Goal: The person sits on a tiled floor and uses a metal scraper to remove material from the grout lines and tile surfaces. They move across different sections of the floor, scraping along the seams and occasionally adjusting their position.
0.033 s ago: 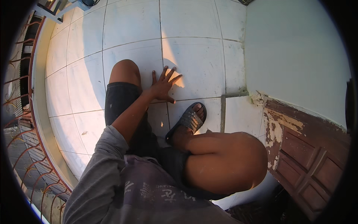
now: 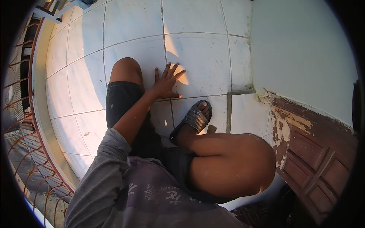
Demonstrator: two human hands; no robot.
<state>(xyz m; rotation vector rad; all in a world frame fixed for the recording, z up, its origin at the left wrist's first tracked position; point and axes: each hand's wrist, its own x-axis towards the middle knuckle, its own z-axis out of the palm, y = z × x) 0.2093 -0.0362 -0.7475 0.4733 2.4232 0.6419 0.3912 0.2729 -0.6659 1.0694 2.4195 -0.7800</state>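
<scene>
My left hand point(image 2: 165, 84) rests palm down on the white tiled floor point(image 2: 201, 57), fingers spread, thumb pointing right. It holds nothing. The fingertips reach into a small patch of sunlight. Close to the thumb is my foot in a dark, paint-specked slide sandal point(image 2: 195, 118). Behind my bent right leg a small brownish blunt end point(image 2: 211, 129) of something sticks out; its kind cannot be told. My right hand is not in view.
A pale green wall point(image 2: 300, 49) rises on the right, above a brown panelled wooden door point(image 2: 308, 152) with peeling paint. A rusty metal railing point(image 2: 32, 72) curves along the left edge. A light blue-grey frame point(image 2: 57, 11) stands at the far left. Grey edging point(image 2: 229, 114) crosses the tiles.
The view has shifted slightly, and the floor's grout lines sit a little higher. The brownish end beside my right leg shows more. My left hand stays flat on the tiles.
</scene>
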